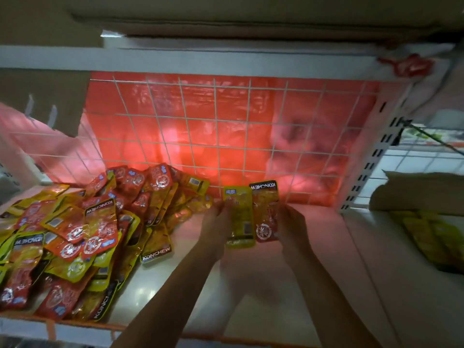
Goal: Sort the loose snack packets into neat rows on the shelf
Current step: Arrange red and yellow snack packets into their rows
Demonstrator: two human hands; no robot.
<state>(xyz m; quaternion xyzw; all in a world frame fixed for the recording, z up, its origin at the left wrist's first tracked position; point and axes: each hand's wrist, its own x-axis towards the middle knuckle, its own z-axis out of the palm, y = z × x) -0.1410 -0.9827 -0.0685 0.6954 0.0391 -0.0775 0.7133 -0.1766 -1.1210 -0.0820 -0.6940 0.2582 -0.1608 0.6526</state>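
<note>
1. Reaching in over the shelf (190,292), both hands meet near its middle, forearms coming up from the bottom edge of the view
2. The left hand (215,223) holds a yellow packet (238,216) by its left edge, fingers curled round it
3. The right hand (291,222) holds a red packet (265,212) by its right edge, its black KONCHEW strip at the far end
4. The two packets stand side by side lengthwise, touching along their long edges, the yellow one on the left; I cannot tell if they rest on the shelf or are held just above it
5. A loose pile (75,237) of red and yellow packets covers the left part of the shelf, from the front lip back to the grid; they overlap at all angles, some face up, some showing barcodes
6. The nearest pile packet, a yellow one with KONCHEW at its near end, lies just left of the left forearm
7. The shelf surface right of the hands is bare white, tinted pink
8. A white wire grid (226,136) forms the back wall, with red plastic sheet (200,116) glowing behind it
9. A slotted white upright (371,156) bounds the bay on the right; beyond it, on the next shelf, lie more yellow packets (431,237), blurred and dim
10. An upper shelf board (175,59) runs across the top
</note>
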